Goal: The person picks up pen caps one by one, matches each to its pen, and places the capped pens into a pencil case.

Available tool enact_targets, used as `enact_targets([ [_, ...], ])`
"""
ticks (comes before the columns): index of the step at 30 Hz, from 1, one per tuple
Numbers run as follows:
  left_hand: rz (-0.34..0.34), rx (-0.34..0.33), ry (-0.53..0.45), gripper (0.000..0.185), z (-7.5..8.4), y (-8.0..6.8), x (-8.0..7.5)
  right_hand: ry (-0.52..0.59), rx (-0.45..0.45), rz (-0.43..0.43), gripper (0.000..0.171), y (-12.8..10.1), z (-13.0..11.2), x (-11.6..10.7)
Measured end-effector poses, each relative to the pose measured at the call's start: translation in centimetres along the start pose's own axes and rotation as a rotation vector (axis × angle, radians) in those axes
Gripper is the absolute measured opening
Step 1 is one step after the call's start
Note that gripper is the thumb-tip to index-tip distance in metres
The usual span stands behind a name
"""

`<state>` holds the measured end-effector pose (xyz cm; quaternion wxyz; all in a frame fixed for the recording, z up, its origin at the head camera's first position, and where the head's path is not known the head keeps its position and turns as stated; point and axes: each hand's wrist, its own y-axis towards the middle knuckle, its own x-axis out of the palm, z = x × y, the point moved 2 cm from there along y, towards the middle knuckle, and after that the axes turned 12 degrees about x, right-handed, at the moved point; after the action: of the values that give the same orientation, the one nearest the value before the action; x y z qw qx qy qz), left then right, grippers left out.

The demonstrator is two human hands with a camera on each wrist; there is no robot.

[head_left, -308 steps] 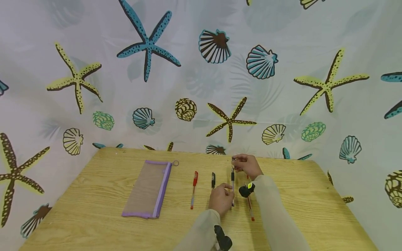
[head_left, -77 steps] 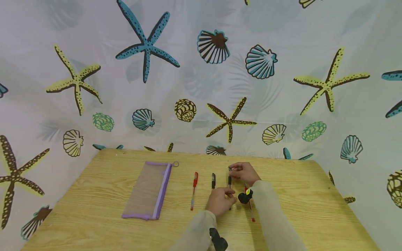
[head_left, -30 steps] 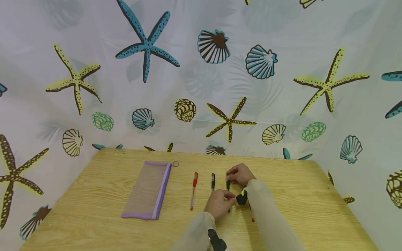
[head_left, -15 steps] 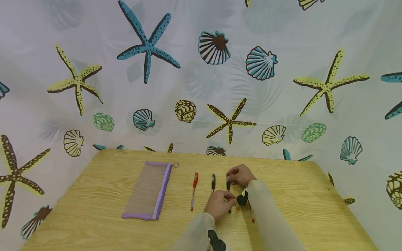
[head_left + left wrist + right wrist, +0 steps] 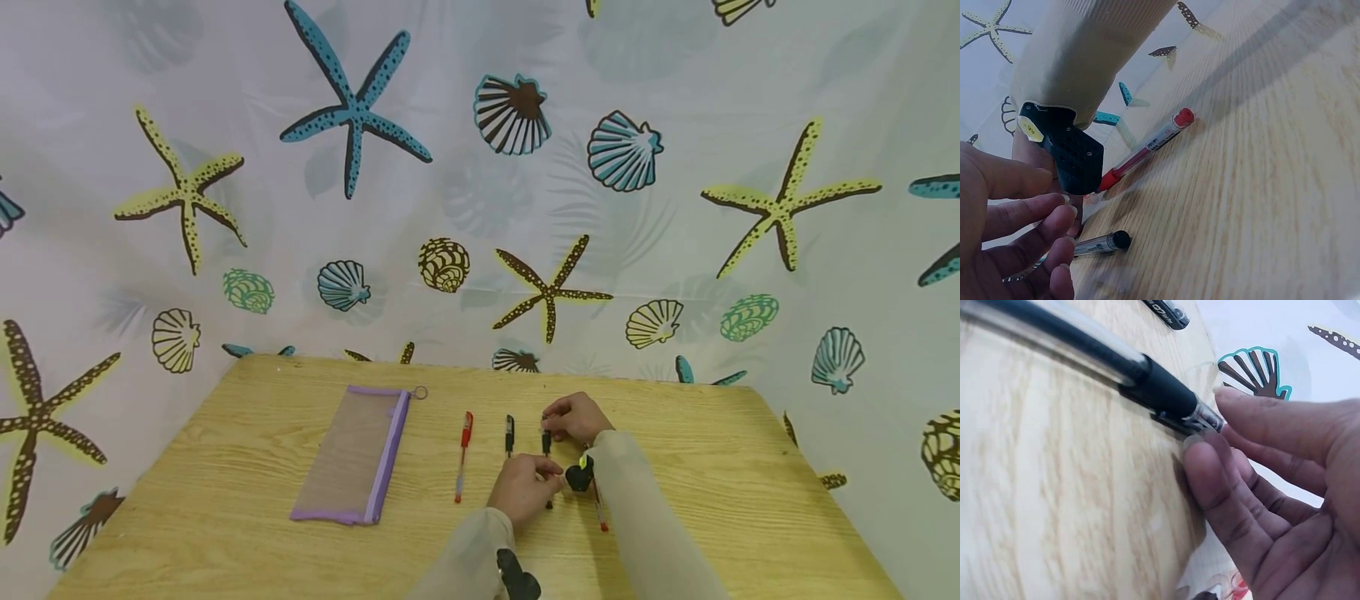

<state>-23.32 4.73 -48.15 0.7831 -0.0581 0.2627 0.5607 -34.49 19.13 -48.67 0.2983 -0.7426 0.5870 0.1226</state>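
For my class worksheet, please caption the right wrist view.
A right hand pinches one end of a black pen; wooden tabletop beneath.

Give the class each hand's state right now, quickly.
Left hand: open, fingers loosely curled, holding nothing visible.
Right hand: closed, pinching a black pen at its far end.

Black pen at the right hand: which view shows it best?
Right wrist: the black pen is large, grip and barrel exposed. Head shows it small, partly behind the left hand; left wrist, just its black-ended part.
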Motion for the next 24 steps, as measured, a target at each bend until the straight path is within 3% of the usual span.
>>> enact_targets([
  [11,-0.011,-0.011,-0.018,0.015,0.5,0.1,0.5,-0.061,-0.02,0.065,0.027,-0.8,-0.4,-1.5],
  [24,-0.013,-0.065,0.036,0.019,1.5,0.3,1.8,0.002,-0.004,0.139,0.031,-1.4,-0.2,-3.8],
])
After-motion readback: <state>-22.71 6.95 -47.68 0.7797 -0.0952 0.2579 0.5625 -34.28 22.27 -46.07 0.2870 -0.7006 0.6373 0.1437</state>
